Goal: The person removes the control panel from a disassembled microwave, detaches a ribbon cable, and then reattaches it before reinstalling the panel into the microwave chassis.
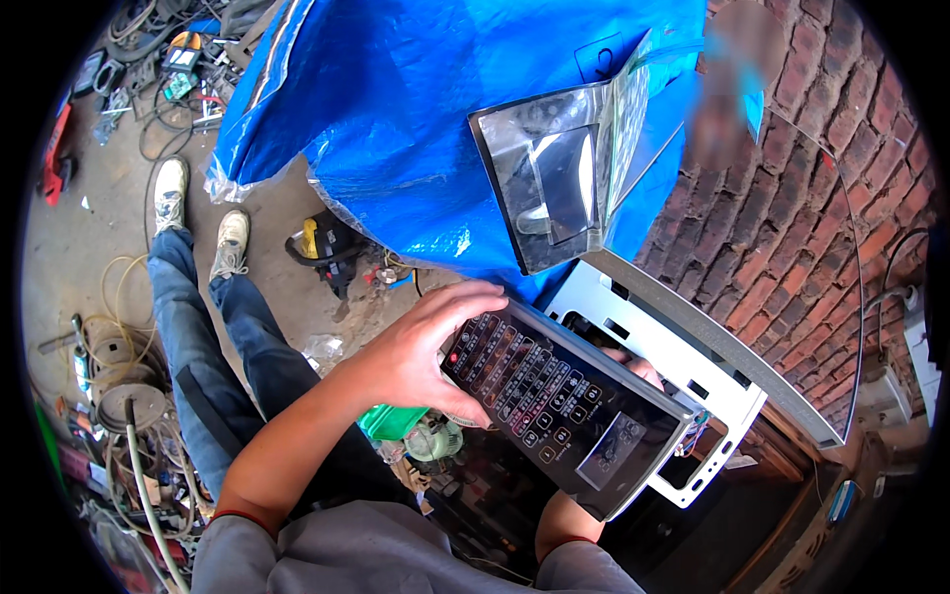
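Note:
A black control panel (534,396), with rows of printed buttons and a small display window, is tilted in front of me. My left hand (430,351) grips its upper left end, thumb on the near side and fingers over the far side. Behind the panel is a white metal frame (683,386) with slots and cutouts. My right hand (641,370) reaches behind the panel, and only some fingers show between it and the frame. What they touch is hidden. Coloured wires (699,433) show near the panel's lower right end.
A blue plastic sheet (396,119) carries a dark film-covered panel (554,173). A brick wall (792,228) rises on the right. On the floor lie a yellow-and-black tool (327,246), a green object (394,421), cables and scrap parts. Legs in jeans (188,337) extend on the left.

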`<control>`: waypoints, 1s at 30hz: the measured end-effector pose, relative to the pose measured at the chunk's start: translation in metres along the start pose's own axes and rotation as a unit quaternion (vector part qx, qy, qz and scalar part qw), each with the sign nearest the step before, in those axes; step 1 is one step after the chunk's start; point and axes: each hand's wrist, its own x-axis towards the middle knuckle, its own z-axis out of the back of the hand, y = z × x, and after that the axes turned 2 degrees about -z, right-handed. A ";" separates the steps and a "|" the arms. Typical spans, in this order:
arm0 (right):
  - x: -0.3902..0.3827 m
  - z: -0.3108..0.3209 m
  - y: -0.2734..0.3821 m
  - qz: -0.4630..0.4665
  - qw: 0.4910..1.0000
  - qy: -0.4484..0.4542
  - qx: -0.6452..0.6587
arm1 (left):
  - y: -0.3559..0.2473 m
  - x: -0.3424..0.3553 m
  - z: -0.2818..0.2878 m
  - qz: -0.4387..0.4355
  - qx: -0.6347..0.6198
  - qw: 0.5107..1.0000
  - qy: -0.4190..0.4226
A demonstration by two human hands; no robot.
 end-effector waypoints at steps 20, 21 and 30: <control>-0.012 -0.006 0.014 -0.015 0.999 -0.032 0.002 | -0.007 0.003 -0.005 0.053 -0.022 0.998 0.005; -0.010 -0.005 0.015 -0.014 0.999 -0.032 0.003 | -0.003 0.003 -0.007 0.040 -0.024 0.999 0.000; -0.016 -0.007 0.022 -0.032 0.998 -0.043 0.020 | 0.000 0.002 -0.010 0.025 -0.028 0.999 0.001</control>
